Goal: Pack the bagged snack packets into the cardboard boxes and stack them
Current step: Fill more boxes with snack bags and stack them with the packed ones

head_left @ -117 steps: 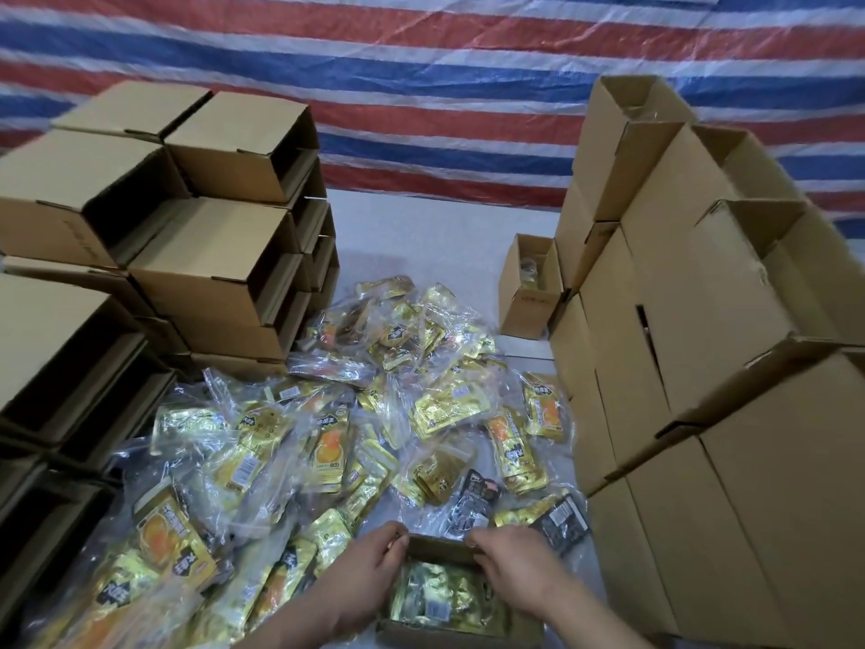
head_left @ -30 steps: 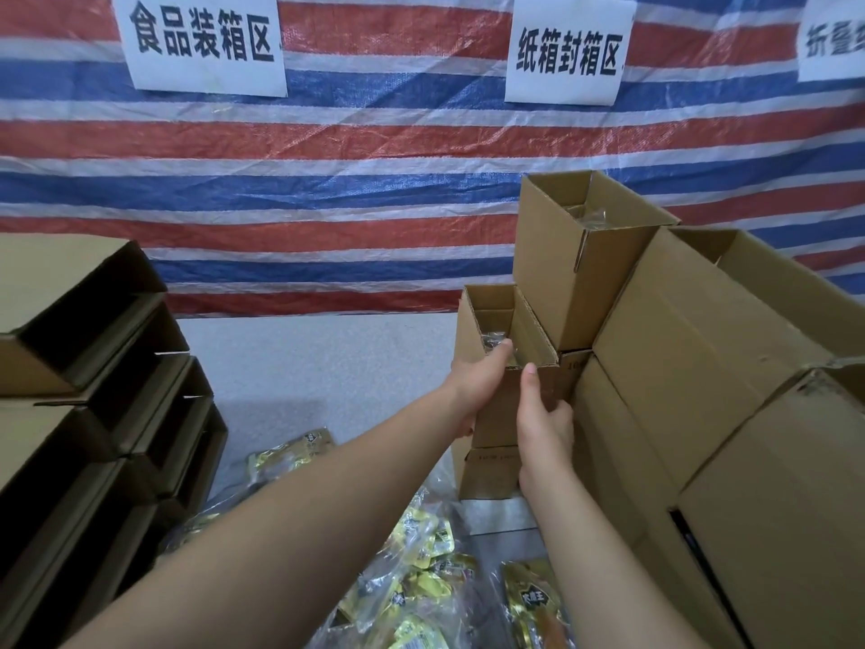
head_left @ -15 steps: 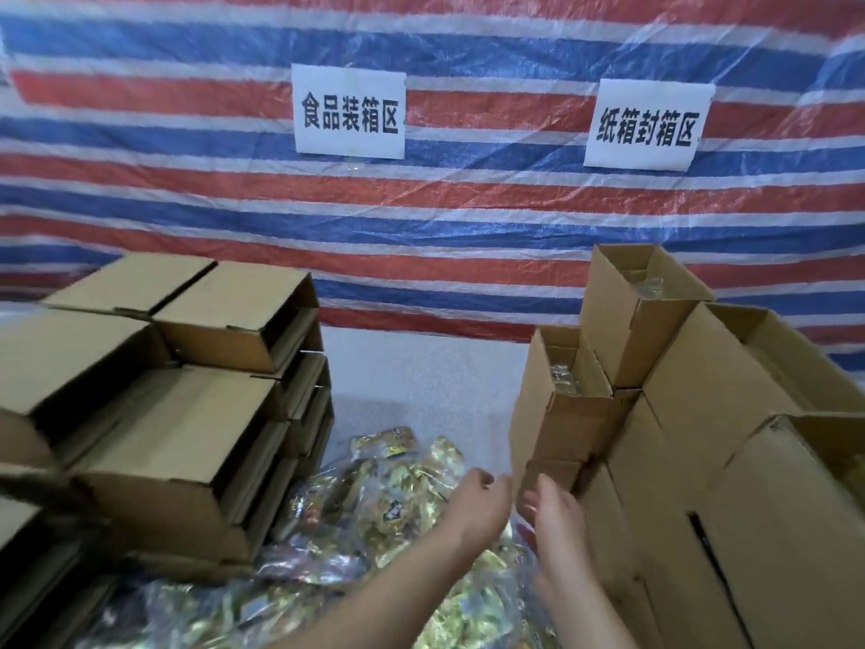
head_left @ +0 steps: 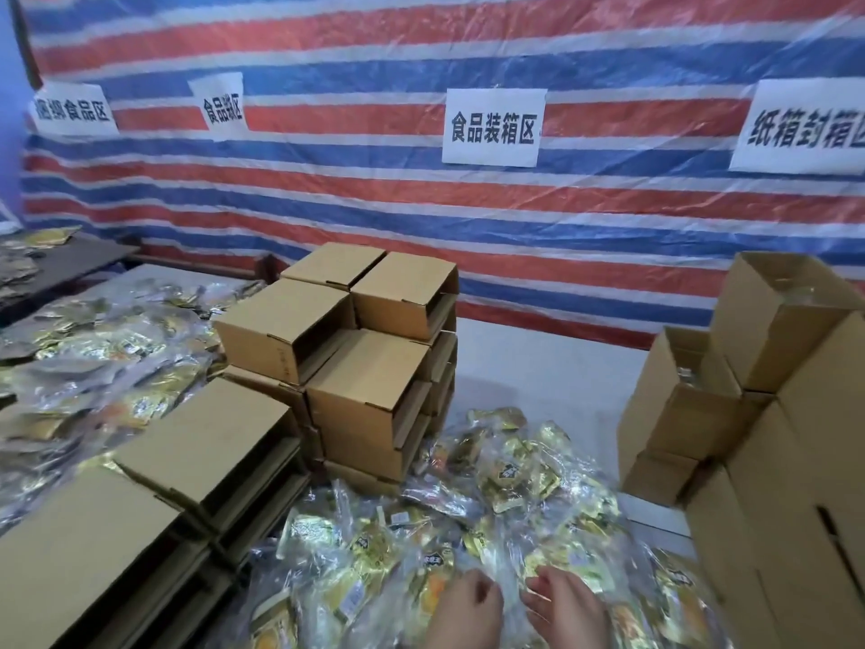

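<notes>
Snack packets heaped mid-table, between empty box stack on left and filled box stack on right. Both hands back low over heap now, versus a second ago up at right stack seating a packed box. That box now sits on the right stack, top open, clear bag showing inside; nothing touching it. Means one pack-and-stack cycle closed, next cycle starting. Left hand and right hand side by side, slightly apart, fingers loosely curled above packets; cannot tell whether either pinches a bag, wrap too blurred, likely holding nothing. No open box in front of hands, so probably next need: fresh empty box from left stack, then bags in. Plenty of packets left, more spread on far-left table. Right stack tall, boxes leaning at mixed angles; risk of slip with more added. Paper signs on striped tarp behind.
</notes>
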A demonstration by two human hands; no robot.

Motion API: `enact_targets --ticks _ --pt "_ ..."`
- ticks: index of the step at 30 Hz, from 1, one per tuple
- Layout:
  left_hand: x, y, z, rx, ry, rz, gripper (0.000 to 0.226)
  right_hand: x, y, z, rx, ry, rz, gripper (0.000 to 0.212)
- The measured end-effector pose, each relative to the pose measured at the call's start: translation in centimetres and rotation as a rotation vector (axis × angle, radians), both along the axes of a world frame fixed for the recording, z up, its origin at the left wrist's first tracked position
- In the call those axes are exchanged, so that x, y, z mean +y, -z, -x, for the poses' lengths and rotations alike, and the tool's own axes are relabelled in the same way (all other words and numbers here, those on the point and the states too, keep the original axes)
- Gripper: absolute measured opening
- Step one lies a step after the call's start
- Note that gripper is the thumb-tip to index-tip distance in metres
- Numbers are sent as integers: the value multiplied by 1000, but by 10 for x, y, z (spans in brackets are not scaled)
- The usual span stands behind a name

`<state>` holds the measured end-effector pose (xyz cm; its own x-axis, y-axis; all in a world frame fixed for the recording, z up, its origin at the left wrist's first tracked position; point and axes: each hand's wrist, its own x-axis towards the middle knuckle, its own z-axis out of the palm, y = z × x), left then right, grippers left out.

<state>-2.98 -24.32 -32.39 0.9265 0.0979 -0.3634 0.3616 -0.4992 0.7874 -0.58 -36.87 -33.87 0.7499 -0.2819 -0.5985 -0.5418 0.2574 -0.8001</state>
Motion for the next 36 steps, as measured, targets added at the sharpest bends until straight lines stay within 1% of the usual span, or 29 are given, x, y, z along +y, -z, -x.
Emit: enact_targets --ticks 2,4,5,6,8,9,10,12,13,14,17,19,21,26,29,32,34,36 --pt "20 -10 -3 -72 20 -48 17 4 -2 1 13 18 15 15" --pt "57 -34 -21 -223 -15 -103 16 14 -9 -2 15 17 28 15" --pt "82 -50 -37 -328 -47 -165 19 23 -15 -7 -2 7 45 15" --pt "109 -69 -56 -434 -83 -262 23 32 -22 -11 -31 -28 84 15" --pt "168 -106 -102 -628 -156 -524 30 54 -42 -22 -126 -135 214 16" --pt "197 -121 -127 -683 -174 -665 33 66 -54 -27 -172 -182 272 16" --pt "223 -133 -150 -683 -177 -797 37 79 -66 -33 -207 -220 319 14" --pt "264 -143 -185 -561 -137 -987 48 103 -90 -44 -262 -269 390 5" --pt "280 -142 -198 -487 -93 -1042 56 113 -100 -51 -292 -279 408 7" --pt "291 -138 -208 -424 -47 -1075 63 122 -110 -57 -323 -279 410 13" --pt "304 -126 -222 -300 28 -1118 79 139 -139 -76 -398 -274 420 30" --pt "303 -118 -222 -248 58 -1104 74 144 -156 -86 -440 -282 461 39" --pt "301 -114 -219 -260 75 -1097 64 148 -169 -93 -482 -263 479 38" --pt "309 -122 -207 -360 84 -1163 57 151 -182 -101 -536 -209 499 29" --pt "311 -148 -193 -381 66 -1228 53 153 -189 -103 -588 -171 512 18" --pt "310 -196 -168 -393 54 -1207 43 152 -206 -106 -698 -128 563 14" --pt "307 -231 -147 -437 52 -1150 43 150 -221 -111 -788 -159 610 18" --pt "297 -266 -127 -455 96 -1046 51 148 -239 -117 -864 -260 663 33"
